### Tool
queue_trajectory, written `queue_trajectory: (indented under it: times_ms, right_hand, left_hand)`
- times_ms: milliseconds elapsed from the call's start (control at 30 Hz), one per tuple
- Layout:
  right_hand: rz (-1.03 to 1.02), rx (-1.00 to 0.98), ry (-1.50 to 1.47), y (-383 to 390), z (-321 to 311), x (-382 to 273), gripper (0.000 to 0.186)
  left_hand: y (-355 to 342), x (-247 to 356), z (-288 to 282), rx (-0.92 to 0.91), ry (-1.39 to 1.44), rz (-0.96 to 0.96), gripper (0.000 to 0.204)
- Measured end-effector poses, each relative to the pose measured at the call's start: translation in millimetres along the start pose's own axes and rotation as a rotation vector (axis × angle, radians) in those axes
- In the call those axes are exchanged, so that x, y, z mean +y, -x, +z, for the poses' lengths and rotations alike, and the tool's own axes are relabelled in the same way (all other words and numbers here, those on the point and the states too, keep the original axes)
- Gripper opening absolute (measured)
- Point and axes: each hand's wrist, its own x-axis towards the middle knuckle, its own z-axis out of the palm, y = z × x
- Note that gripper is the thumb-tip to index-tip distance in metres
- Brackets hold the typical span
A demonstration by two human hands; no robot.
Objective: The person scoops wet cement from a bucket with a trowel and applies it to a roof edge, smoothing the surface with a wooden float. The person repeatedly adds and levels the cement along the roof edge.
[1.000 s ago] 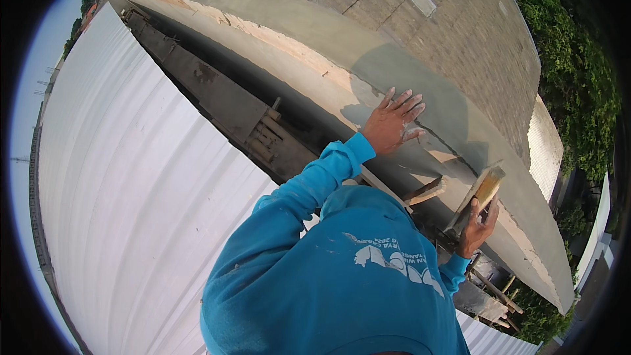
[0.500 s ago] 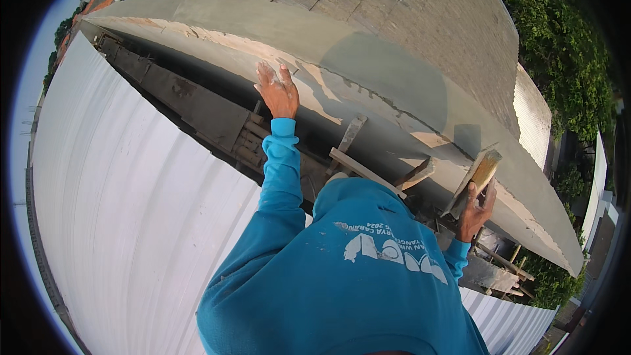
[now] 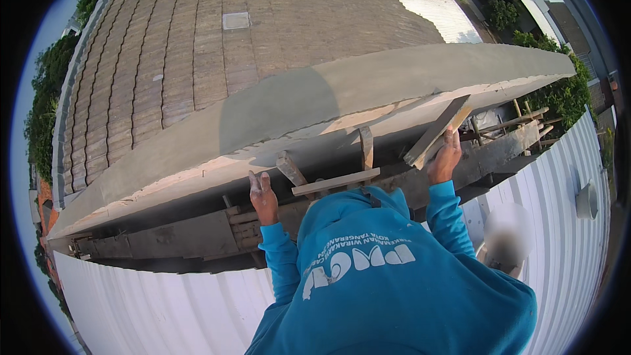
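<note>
In my right hand (image 3: 445,158) is a long wooden float (image 3: 439,133), grey on its flat face and yellowish along the grip side. My fingers close round its lower part, and it slants up toward the plastered wall (image 3: 394,73). My left hand (image 3: 264,200) holds nothing. Its whitened fingers point up and stand apart, just below the wall's lower edge; whether they touch it I cannot tell. Between my hands, a narrow wooden batten (image 3: 335,182) lies across in front of my chest, with short timber props (image 3: 366,148) rising behind it to the wall.
Scaffold boards (image 3: 197,235) run along a dark gap under the wall. Corrugated white metal roofing (image 3: 164,299) lies on the near side, with a grey bucket (image 3: 587,200) on it at right. A blurred pale round shape (image 3: 506,230) is beside my right arm. Roof tiles (image 3: 177,59) rise beyond.
The view has turned, so the wall now runs more level across it. My left hand has come down from the wall's face toward my chest. My right hand still grips the wooden float.
</note>
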Motion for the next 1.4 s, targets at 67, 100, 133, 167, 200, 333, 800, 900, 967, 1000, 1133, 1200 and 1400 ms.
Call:
queue_trajectory:
  times_ms: [67,100,133,167,200,333,800,900,967,1000,1133,1200,1400]
  right_hand:
    - [0.094,0.066,-0.135,-9.5,-13.8,5.0,0.049]
    - [0.114,0.088,-0.168,-11.1,-17.7,6.4,0.048]
    - [0.134,0.11,-0.201,-13.3,-21.4,7.3,0.047]
    - [0.059,0.118,-0.123,-17.0,-24.2,7.5,0.048]
    - [-0.016,0.134,-0.042,-19.7,-25.1,5.0,0.048]
    - [-0.29,0.138,0.398,-47.0,-25.5,-11.6,0.054]
    - [-0.619,-0.098,1.376,-161.9,66.5,-25.5,0.044]
    - [-0.652,-0.287,1.258,-91.1,115.5,-15.7,0.043]
    - [-0.684,-0.478,1.17,-29.3,153.9,-6.3,0.046]
    - [-0.716,-0.591,1.124,-9.3,165.7,3.3,0.047]
    - [-0.777,-0.951,1.117,72.3,208.3,22.1,0.044]
    - [-0.813,-0.963,1.098,74.6,202.0,22.8,0.04]
    - [-0.662,-0.411,1.366,-115.7,102.0,-29.6,0.048]
  left_hand:
    - [-0.1,10.6,5.8,-0.007,-0.014,0.037,0.074]
    - [0.1,14.7,6.4,0.019,-0.045,0.073,0.074]
    - [0.0,17.8,7.0,0.047,-0.074,0.109,0.074]
    - [-6.2,11.7,7.0,0.105,-0.163,0.181,0.075]
    - [-8.5,20.9,11.8,0.138,-0.211,0.265,0.075]
    - [2.7,71.4,20.1,0.199,-0.311,0.46,0.075]
    - [24.7,29.2,-13.6,0.171,-0.444,0.332,0.069]
    - [31.9,3.5,-35.1,0.242,-0.42,0.303,0.065]
    - [26.0,-0.6,-37.8,0.237,-0.429,0.282,0.065]
    - [19.5,1.8,-33.2,0.212,-0.433,0.283,0.065]
    - [1.2,12.7,-23.2,0.137,-0.411,0.384,0.065]
    - [-6.6,8.1,-27.6,0.15,-0.484,0.443,0.068]
    - [27.9,-62.1,-94.9,0.201,-0.656,0.105,0.067]
